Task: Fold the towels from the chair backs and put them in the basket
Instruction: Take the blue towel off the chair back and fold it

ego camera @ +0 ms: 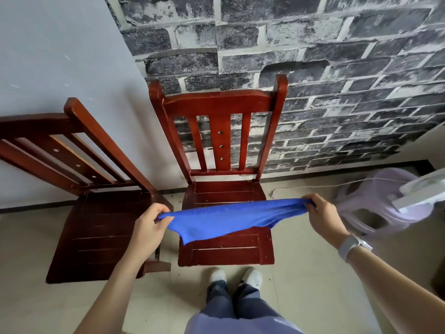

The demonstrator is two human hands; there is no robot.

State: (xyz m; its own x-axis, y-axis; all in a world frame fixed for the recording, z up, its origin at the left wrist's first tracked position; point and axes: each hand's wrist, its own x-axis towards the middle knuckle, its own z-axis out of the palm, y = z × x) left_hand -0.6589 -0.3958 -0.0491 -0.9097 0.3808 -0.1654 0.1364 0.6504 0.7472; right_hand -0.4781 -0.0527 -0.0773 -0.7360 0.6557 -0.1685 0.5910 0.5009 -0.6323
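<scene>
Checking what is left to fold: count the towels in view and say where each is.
1. The blue towel is stretched between the left hand and right hand, above the middle chair's seat. Both chair backs are bare; more may lie out of frame.

A blue towel (224, 219) hangs stretched sideways, sagging in the middle, above the seat of the red wooden chair (224, 104), whose back stands at twelve o'clock.

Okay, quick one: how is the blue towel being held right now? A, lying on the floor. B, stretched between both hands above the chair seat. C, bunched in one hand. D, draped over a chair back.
B: the left hand and right hand each pinch an end of the blue towel, which sags between them above the chair seat.
</scene>
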